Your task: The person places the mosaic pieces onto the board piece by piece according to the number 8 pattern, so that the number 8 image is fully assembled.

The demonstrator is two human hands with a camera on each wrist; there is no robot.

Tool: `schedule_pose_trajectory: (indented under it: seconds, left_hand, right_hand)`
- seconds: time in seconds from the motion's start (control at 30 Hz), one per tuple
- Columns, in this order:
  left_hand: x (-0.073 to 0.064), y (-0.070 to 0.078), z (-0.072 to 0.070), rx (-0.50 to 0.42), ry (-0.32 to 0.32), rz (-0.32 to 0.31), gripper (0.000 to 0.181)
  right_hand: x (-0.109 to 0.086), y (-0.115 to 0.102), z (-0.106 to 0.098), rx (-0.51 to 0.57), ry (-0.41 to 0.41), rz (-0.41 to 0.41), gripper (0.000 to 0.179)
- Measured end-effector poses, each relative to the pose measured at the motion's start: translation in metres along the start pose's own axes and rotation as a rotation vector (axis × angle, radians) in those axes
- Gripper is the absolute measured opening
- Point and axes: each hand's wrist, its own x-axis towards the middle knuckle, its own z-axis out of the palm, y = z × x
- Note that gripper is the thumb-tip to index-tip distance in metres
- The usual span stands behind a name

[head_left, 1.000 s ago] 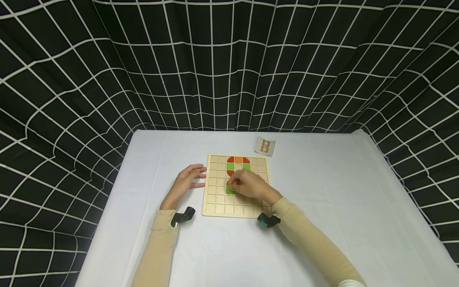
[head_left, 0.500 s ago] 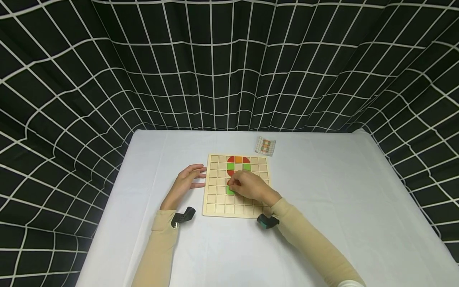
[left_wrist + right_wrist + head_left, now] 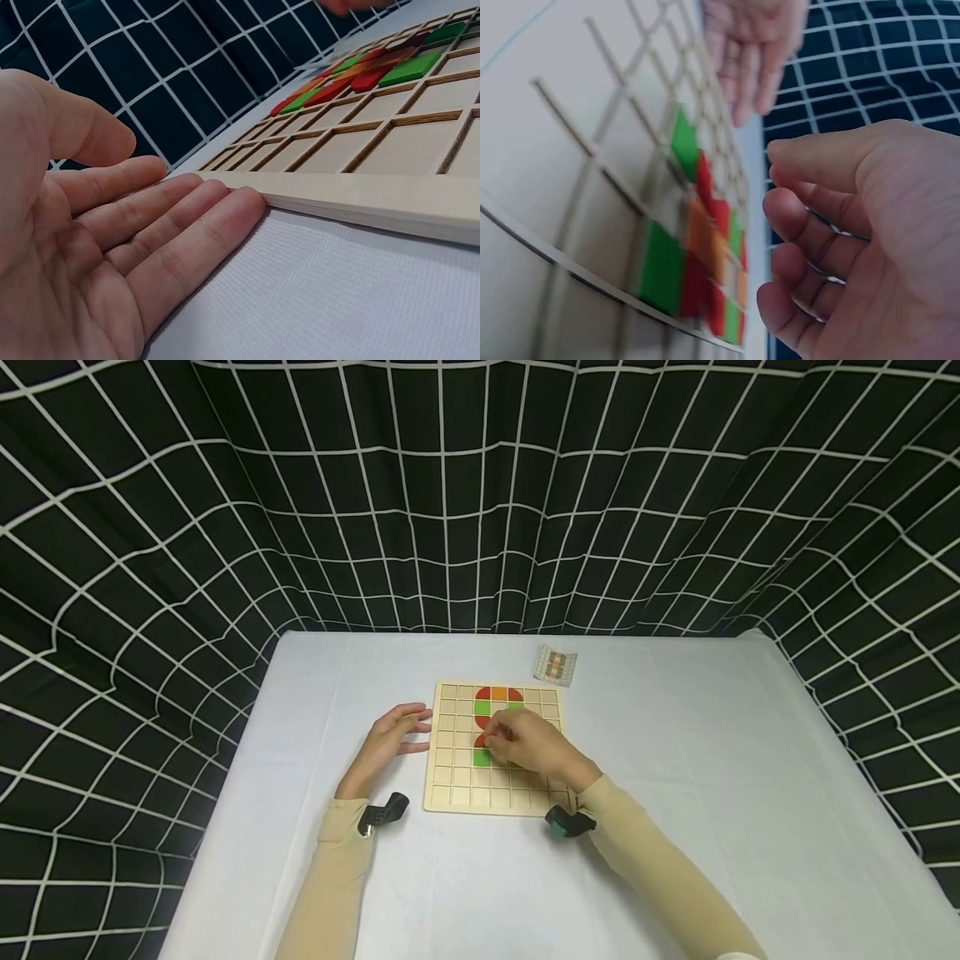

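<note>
A wooden grid board [image 3: 450, 781] lies on the table, with flat red, green and orange tiles set in its squares. Red pieces with rounded corners [image 3: 482, 693] sit near the top, and a green square [image 3: 482, 757] is lower down. Over the tiles hovers my right hand [image 3: 528, 743], hiding some of them. In the right wrist view its fingers [image 3: 784, 210] are loosely bent, with nothing between them and the thumb. My left hand [image 3: 390, 735] rests palm inward at the board's left side. The left wrist view has its fingertips [image 3: 251, 202] right at the wooden edge [image 3: 375, 199].
A small pattern card [image 3: 556, 666] with a printed coloured grid lies behind the board. A white cloth covers the table [image 3: 712, 760]. Black curtains with white grid lines [image 3: 487, 502] hang behind and along the sides.
My right hand has drawn slightly right and away from the lower-left tiles, showing more of the red piece and green square there. The left hand and board have stayed put.
</note>
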Motion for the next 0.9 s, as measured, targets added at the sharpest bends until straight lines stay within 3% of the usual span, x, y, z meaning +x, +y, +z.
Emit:
schedule_pose_trajectory:
  seconds: [0.33, 0.53, 0.9]
  left_hand:
    - [0.001, -0.002, 0.0, 0.007, -0.006, 0.01, 0.042]
    - [0.001, -0.002, 0.001, 0.013, 0.0, 0.011, 0.042]
    - [0.001, -0.001, 0.001, 0.011, -0.008, 0.002, 0.042]
  right_hand:
    - [-0.023, -0.006, -0.042, 0.052, 0.093, -0.016, 0.013]
    - [-0.041, 0.001, -0.064, 0.076, 0.17, 0.047, 0.017]
    - [-0.072, 0.027, -0.076, 0.059, 0.218, 0.137, 0.017]
